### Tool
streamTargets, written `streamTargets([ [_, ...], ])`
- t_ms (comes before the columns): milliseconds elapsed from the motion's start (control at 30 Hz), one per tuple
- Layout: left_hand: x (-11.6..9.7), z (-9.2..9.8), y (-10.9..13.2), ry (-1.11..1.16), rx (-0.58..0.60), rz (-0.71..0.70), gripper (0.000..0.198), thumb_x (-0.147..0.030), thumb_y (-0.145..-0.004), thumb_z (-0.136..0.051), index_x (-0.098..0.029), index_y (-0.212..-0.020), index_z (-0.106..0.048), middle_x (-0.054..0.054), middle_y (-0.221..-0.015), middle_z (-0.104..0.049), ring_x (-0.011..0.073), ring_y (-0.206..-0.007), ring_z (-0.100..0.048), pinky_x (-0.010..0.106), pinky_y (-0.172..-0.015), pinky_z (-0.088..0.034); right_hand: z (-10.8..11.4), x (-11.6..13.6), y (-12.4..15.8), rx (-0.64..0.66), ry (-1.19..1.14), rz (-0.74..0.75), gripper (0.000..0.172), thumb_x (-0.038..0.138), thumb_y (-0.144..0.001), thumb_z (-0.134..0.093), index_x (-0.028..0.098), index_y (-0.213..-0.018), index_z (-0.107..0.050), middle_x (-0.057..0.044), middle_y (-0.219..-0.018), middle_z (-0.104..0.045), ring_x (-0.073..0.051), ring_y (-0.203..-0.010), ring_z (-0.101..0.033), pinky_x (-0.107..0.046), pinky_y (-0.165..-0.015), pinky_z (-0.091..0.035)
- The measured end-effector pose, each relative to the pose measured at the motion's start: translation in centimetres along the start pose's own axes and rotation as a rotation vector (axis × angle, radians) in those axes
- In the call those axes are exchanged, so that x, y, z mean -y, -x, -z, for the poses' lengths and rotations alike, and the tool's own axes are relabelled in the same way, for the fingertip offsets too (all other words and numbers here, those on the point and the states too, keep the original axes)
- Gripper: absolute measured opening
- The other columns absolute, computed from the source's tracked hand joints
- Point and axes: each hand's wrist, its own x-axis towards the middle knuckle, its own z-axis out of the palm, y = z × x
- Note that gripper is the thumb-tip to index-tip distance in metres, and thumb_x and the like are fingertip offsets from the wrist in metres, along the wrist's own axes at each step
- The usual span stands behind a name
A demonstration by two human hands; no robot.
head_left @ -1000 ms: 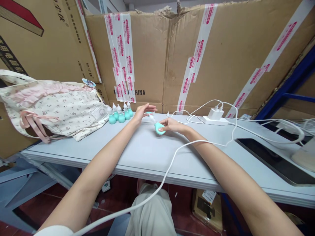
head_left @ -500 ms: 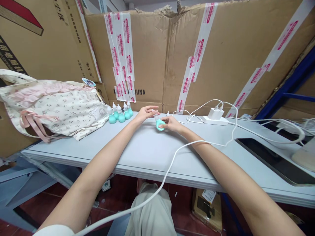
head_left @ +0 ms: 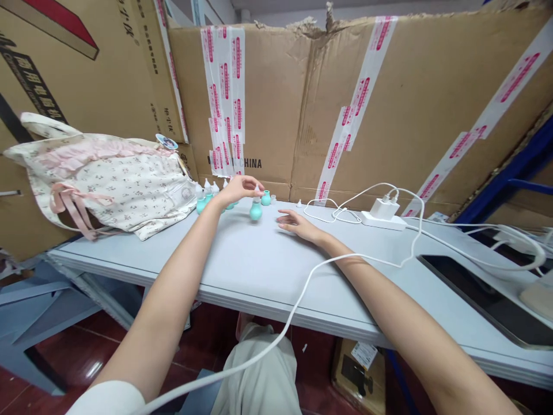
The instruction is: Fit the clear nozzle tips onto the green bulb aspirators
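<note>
My left hand (head_left: 242,187) pinches the clear pointed tip of a teal bulb nasal aspirator (head_left: 256,212) that hangs upright, at or just over the tabletop. To its right my right hand (head_left: 301,226) is open, fingers extended and holding nothing. Behind the held aspirator stands a teal bulb (head_left: 265,198) with no tip on it. A small clear collar (head_left: 273,199) lies beside that bulb, and a small white nozzle (head_left: 299,203) sits further right. Several assembled nasal aspirators (head_left: 201,202) are grouped at the left, partly hidden by my left hand and forearm.
A floral cloth bag (head_left: 116,178) lies on the left of the grey table (head_left: 259,265). On the right are a white charger on a power strip (head_left: 382,220) and a dark phone (head_left: 484,297). A white cable (head_left: 302,288) crosses over my right forearm. Cardboard (head_left: 276,104) walls the back.
My left hand has taken the aspirator by its tip and carried it left, while my right hand has let go of the bulb and opened. The view has shifted slightly.
</note>
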Motion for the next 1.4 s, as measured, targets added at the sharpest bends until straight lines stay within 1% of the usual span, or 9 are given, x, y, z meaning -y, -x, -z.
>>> streamTargets([
  [233, 1.4, 6.0, 1.3, -0.339, -0.072, 0.229, 0.052, -0.041, -0.045, -0.080, -0.011, -0.086, -0.067, 0.005, -0.069, -0.064, 0.0167, -0.069, -0.058, 0.025, -0.064, -0.045, 0.2, 0.2, -0.1, 0.095, 0.127, 0.066, 0.035, 0.036, -0.077, -0.065, 0.013, -0.104, -0.064, -0.011, -0.113, -0.062, -0.022, -0.106, -0.056, -0.040, -0.102, -0.038],
  [333, 1.1, 7.6, 1.8, -0.666, -0.177, 0.287, 0.041, -0.036, -0.050, -0.076, -0.014, -0.084, -0.069, 0.001, -0.061, -0.059, 0.0161, -0.065, -0.056, 0.024, -0.062, -0.042, 0.2, 0.5, 0.1, 0.108, 0.156, 0.084, 0.033, 0.037, -0.078, -0.064, 0.013, -0.101, -0.066, -0.010, -0.112, -0.063, -0.022, -0.106, -0.057, -0.038, -0.101, -0.039],
  [467, 0.7, 9.3, 2.6, -0.870, -0.224, 0.444, 0.040, -0.032, -0.057, -0.071, -0.011, -0.090, -0.068, 0.004, -0.067, -0.060, 0.0187, -0.066, -0.058, 0.026, -0.064, -0.042, 0.4, 0.4, 0.1, 0.113, 0.155, 0.084, 0.033, 0.038, -0.078, -0.064, 0.013, -0.100, -0.066, -0.010, -0.110, -0.064, -0.021, -0.103, -0.058, -0.036, -0.098, -0.041],
  [600, 1.3, 9.4, 2.6, -1.024, -0.375, 0.399, 0.036, -0.028, -0.062, -0.069, -0.012, -0.094, -0.067, 0.008, -0.084, -0.063, 0.0224, -0.082, -0.059, 0.028, -0.074, -0.044, 0.4, 0.1, 0.0, 0.108, 0.145, 0.089, 0.034, 0.040, -0.077, -0.065, 0.014, -0.100, -0.067, -0.009, -0.109, -0.064, -0.021, -0.103, -0.058, -0.037, -0.098, -0.041],
  [700, 1.7, 8.8, 2.5, -1.032, -0.397, 0.401, 0.030, -0.024, -0.063, -0.068, -0.015, -0.092, -0.066, 0.008, -0.086, -0.064, 0.0240, -0.089, -0.059, 0.029, -0.080, -0.044, 0.4, 0.1, 0.1, 0.106, 0.143, 0.099, 0.034, 0.041, -0.077, -0.066, 0.015, -0.098, -0.067, -0.009, -0.109, -0.064, -0.022, -0.103, -0.058, -0.038, -0.098, -0.040],
  [933, 1.0, 7.9, 3.0, -1.052, -0.474, 0.431, 0.061, -0.045, -0.070, -0.065, -0.020, -0.122, -0.047, 0.012, -0.110, -0.060, 0.0285, -0.104, -0.055, 0.034, -0.082, -0.043, 0.4, 0.3, 0.3, 0.100, 0.176, 0.083, 0.032, 0.040, -0.078, -0.065, 0.017, -0.100, -0.068, -0.008, -0.110, -0.064, -0.022, -0.102, -0.058, -0.038, -0.098, -0.040],
  [1100, 2.2, 7.9, 2.7, -0.991, -0.406, 0.424, 0.041, -0.036, -0.073, -0.063, -0.015, -0.108, -0.058, 0.012, -0.108, -0.061, 0.0248, -0.098, -0.056, 0.030, -0.082, -0.042, 0.5, -0.2, 0.1, 0.106, 0.205, 0.079, 0.032, 0.039, -0.079, -0.063, 0.017, -0.102, -0.067, -0.008, -0.112, -0.063, -0.023, -0.104, -0.057, -0.039, -0.098, -0.040],
  [1300, 0.0, 7.2, 3.4, -0.806, -0.568, 0.253, 0.030, -0.037, -0.080, -0.053, -0.016, -0.098, -0.063, 0.007, -0.101, -0.065, 0.0195, -0.093, -0.058, 0.027, -0.078, -0.041, 0.3, -0.1, 0.1, 0.094, 0.203, 0.061, 0.032, 0.038, -0.078, -0.063, 0.016, -0.100, -0.068, -0.009, -0.109, -0.064, -0.022, -0.101, -0.058, -0.039, -0.097, -0.040],
  [1400, -1.4, 8.7, 6.0, -0.944, -0.390, 0.295, 0.034, -0.047, -0.073, -0.059, -0.020, -0.093, -0.063, 0.005, -0.097, -0.065, 0.0208, -0.089, -0.058, 0.027, -0.073, -0.040, 0.2, -0.2, -0.1, 0.088, 0.200, 0.076, 0.030, 0.037, -0.079, -0.062, 0.017, -0.099, -0.068, -0.008, -0.108, -0.064, -0.022, -0.100, -0.057, -0.039, -0.096, -0.041],
])
